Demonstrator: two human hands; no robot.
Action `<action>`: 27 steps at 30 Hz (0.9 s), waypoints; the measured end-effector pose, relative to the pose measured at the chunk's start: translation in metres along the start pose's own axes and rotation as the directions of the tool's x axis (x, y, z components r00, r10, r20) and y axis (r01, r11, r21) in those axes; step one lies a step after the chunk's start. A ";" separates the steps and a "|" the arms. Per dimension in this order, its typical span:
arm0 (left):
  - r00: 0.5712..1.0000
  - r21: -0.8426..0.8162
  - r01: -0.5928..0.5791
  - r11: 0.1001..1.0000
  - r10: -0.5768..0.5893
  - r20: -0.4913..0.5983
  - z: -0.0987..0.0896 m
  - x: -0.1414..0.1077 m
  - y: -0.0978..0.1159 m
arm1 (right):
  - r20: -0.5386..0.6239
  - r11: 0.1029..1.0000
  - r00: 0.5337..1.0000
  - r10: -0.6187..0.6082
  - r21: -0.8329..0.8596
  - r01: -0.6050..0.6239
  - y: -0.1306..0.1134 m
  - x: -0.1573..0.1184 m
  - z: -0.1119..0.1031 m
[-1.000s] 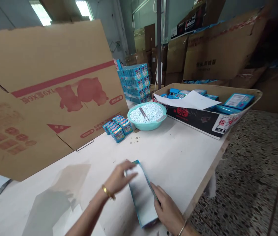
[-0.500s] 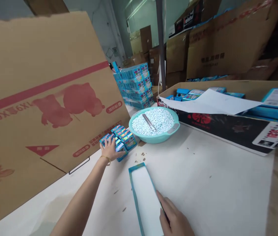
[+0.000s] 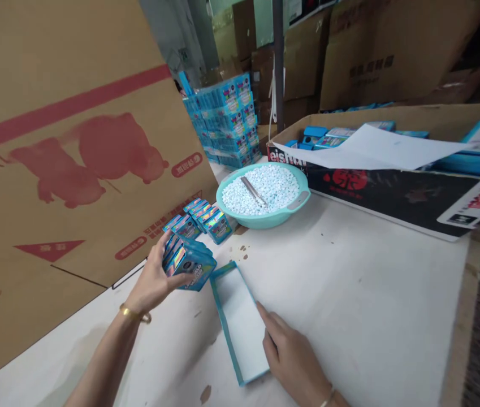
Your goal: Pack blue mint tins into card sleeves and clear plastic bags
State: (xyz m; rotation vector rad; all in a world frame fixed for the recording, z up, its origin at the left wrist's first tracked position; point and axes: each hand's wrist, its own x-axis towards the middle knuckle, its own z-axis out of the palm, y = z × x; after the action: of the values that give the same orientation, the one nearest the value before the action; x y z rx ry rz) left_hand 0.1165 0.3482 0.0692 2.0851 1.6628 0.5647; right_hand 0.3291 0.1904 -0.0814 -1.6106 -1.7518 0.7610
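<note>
My left hand (image 3: 155, 281) grips several small blue boxes (image 3: 195, 264) side by side, its thumb across their front, just left of the far end of a shallow tray. That tray (image 3: 228, 333), blue-rimmed with a white inside, lies on the white table and holds nothing. At its right edge, my right hand (image 3: 290, 353) pinches the side wall. More small blue boxes (image 3: 217, 227) stand in rows beyond my left hand. Behind them is a teal bowl (image 3: 265, 220) full of pale blue pellets, with metal tweezers (image 3: 254, 192) lying on top.
A large cardboard carton (image 3: 74, 226) stands along the left. Wrapped blue boxes (image 3: 226, 121) are stacked behind the bowl. An open black-sided carton (image 3: 375, 198) at the right holds blue packs, with a white sheet (image 3: 375, 148) over its edge. A dark pole (image 3: 279, 73) rises behind.
My left hand has closed on a group of small boxes and brought them nearer, towards the tray. The view has tilted down. My right hand stays at the tray's edge.
</note>
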 end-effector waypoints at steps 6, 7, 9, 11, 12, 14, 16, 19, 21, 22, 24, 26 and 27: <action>0.948 0.029 -0.183 0.983 0.169 0.268 0.039 -0.046 0.042 | -0.024 1.000 1.000 0.001 -0.012 -0.002 -0.006 -0.002 -0.001; 0.942 0.081 -0.209 0.975 0.179 0.282 0.049 -0.047 0.044 | -0.028 1.000 1.000 -0.003 -0.012 0.003 -0.006 -0.002 0.000; 0.936 0.164 -0.248 0.955 0.193 0.295 0.067 -0.047 0.045 | -0.040 1.000 0.999 -0.009 -0.009 0.009 -0.004 -0.003 0.002; 0.937 0.223 -0.276 0.935 0.210 0.279 0.078 -0.047 0.043 | -0.059 1.000 0.998 -0.020 0.001 0.020 -0.002 -0.003 0.004; 0.939 0.251 -0.287 0.924 0.221 0.262 0.080 -0.047 0.041 | -0.069 1.000 0.997 -0.027 0.006 0.027 -0.001 -0.003 0.004; 0.936 0.298 -0.318 0.900 0.247 0.250 0.078 -0.045 0.037 | -0.082 0.999 0.996 -0.036 0.015 0.038 0.000 -0.002 0.005; 0.905 0.291 -0.376 0.880 0.281 0.320 0.068 -0.034 0.032 | -0.086 0.999 0.995 -0.042 0.021 0.044 0.002 -0.002 0.006; 0.902 0.224 -0.364 0.904 0.282 0.327 0.050 0.011 0.026 | -0.086 0.998 0.995 -0.056 0.026 0.058 0.007 -0.001 0.009; 0.974 0.276 -0.219 0.936 0.192 0.120 0.048 0.055 0.022 | -0.083 0.997 0.994 -0.069 0.027 0.071 0.013 -0.001 0.013; 0.991 0.327 -0.134 0.935 0.133 0.027 0.052 0.077 0.020 | -0.078 0.997 0.994 -0.075 0.027 0.077 0.016 -0.002 0.016; 0.999 0.438 -0.022 0.899 0.040 -0.031 0.065 0.117 0.014 | -0.071 0.995 0.993 -0.092 0.027 0.094 0.023 -0.002 0.022; 0.999 0.543 0.023 0.840 -0.032 0.007 0.082 0.142 0.008 | -0.075 0.994 0.992 -0.102 0.035 0.105 0.029 -0.003 0.027; 0.998 0.586 0.036 0.809 -0.060 0.021 0.090 0.148 0.006 | -0.083 0.994 0.992 -0.097 0.040 0.101 0.032 -0.003 0.030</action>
State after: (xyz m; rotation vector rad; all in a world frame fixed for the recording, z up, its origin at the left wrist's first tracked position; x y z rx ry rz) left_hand 0.2010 0.4860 0.0061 2.4276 2.0490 -0.0338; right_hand 0.3264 0.1897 -0.1248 -1.4928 -1.7313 0.6738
